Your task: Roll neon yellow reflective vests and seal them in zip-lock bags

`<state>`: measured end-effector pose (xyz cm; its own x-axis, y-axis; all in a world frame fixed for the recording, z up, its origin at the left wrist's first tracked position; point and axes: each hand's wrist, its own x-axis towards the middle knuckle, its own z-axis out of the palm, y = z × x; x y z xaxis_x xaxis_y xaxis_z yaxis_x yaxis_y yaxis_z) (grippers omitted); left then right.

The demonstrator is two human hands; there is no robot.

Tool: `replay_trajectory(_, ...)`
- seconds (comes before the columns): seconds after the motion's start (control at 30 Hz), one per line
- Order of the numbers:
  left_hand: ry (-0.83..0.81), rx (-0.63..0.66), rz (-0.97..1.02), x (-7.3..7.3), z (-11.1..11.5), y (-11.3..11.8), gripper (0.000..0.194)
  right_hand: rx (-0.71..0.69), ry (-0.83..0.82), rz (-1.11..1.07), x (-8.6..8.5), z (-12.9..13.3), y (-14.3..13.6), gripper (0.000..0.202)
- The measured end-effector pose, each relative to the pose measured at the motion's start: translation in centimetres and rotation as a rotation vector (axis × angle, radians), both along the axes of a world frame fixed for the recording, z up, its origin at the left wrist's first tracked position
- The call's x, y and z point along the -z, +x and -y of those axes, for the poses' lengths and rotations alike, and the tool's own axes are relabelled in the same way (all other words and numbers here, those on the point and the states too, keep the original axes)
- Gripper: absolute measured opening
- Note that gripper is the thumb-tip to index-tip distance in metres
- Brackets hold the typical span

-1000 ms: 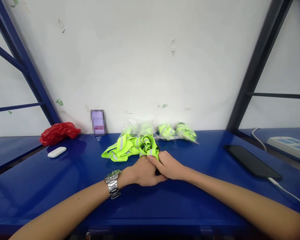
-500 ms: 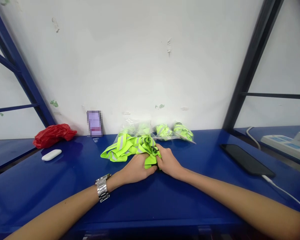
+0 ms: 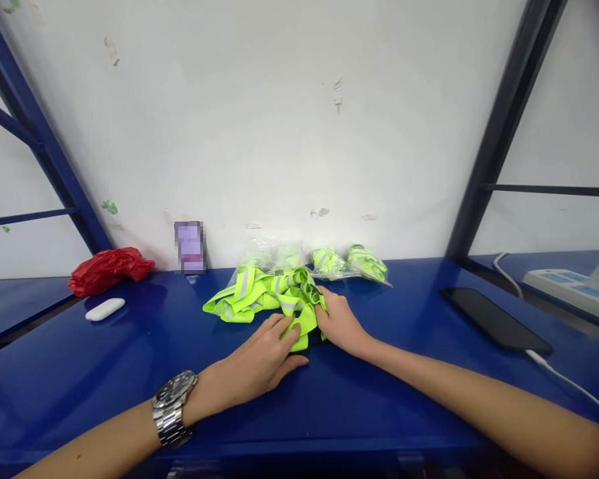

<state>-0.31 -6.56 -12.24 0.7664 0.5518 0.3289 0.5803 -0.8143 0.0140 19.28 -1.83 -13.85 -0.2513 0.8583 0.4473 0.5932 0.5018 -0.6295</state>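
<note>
A bright yellow-green fabric strap with grey reflective bands (image 3: 252,293) is spread in loose loops on the glossy blue table (image 3: 329,416). Its right end is gripped by the right hand (image 3: 342,324). Its near flap (image 3: 305,322) is touched by the fingers of the left hand (image 3: 259,362), which is held partly open. The dark part between the hands (image 3: 317,336) cannot be identified. The step in hand is judged to be an arranging of this end; for a further move, a firmer left hold seems to be called for. Just behind the strap, clear plastic bags (image 3: 329,264) with similar fabric are placed, and loops could be caught on them. A crumpled red plastic bag (image 3: 110,271), a smooth white oval case (image 3: 104,309) and a flat black phone (image 3: 495,318) are kept well apart, so no obstruction is made by them.
</note>
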Motion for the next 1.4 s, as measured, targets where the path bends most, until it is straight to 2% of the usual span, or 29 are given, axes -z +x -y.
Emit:
replay_trajectory(0.13,-0.082,0.049,0.027,-0.2,-0.5,0.3,0.022,-0.091,0.038,-0.063,-0.6,1.1,-0.7,0.036)
replay_trajectory(0.2,-0.127,0.075,0.078,0.1,-0.8,0.2,0.02,-0.13,0.018,0.019,-0.9,1.7,-1.1,0.041)
replay_trajectory(0.33,-0.218,0.093,0.169,0.4,-1.2,-0.3,0.017,-0.21,-0.018,0.284,-1.5,2.3,-1.1,0.073)
replay_trajectory(0.4,-0.287,0.093,0.194,0.1,-1.2,-0.6,0.018,-0.261,-0.014,0.373,-1.7,2.3,-0.8,0.077)
replay_trajectory(0.5,-0.501,0.1,0.245,-0.6,-1.3,-1.1,0.02,-0.295,0.01,0.464,-1.9,2.2,-0.4,0.081)
replay_trajectory(0.6,-0.83,0.093,0.384,-1.0,-1.7,-1.6,0.017,-0.28,0.049,0.529,-1.7,2.1,-0.2,0.079)
replay_trajectory(0.67,-0.911,0.007,0.523,-1.0,-2.1,-1.8,0.016,-0.272,0.084,0.552,-1.6,2.1,-0.3,0.07)
replay_trajectory(0.7,-0.862,-0.081,0.579,-1.0,-2.4,-1.9,0.015,-0.278,0.104,0.563,-1.5,2.0,-0.3,0.066)
replay_trajectory(0.8,-0.572,-0.398,0.618,-1.2,-2.9,-2.3,0.026,-0.298,0.144,0.596,-1.5,2.1,-0.4,0.06)
replay_trajectory(0.87,-0.513,-0.522,0.58,-1.7,-3.1,-2.7,0.036,-0.302,0.137,0.601,-1.6,2.3,-0.4,0.06)
replay_trajectory(1.03,-0.638,-0.645,0.628,-3.4,-4.0,-3.1,0.071,-0.376,0.099,0.592,-1.6,3.4,0.0,0.068)
replay_trajectory(1.1,-0.737,-0.682,0.721,-3.5,-4.9,-2.9,0.074,-0.416,0.096,0.588,-1.7,3.9,0.3,0.069)
replay_trajectory(1.17,-0.765,-0.681,0.814,-3.1,-5.7,-2.8,0.069,-0.454,0.093,0.581,-1.8,4.3,0.6,0.066)
replay_trajectory(1.27,-0.63,-0.7,0.841,-2.4,-6.1,-2.9,0.055,-0.506,0.095,0.564,-2.0,4.6,0.8,0.063)
replay_trajectory(1.33,-0.435,-0.739,0.749,-2.3,-5.5,-3.1,0.049,-0.53,0.104,0.552,-2.1,4.7,0.9,0.063)
replay_trajectory(1.4,-0.184,-0.753,0.647,-2.9,-4.5,-3.1,0.044,-0.541,0.113,0.549,-2.0,4.9,0.9,0.063)
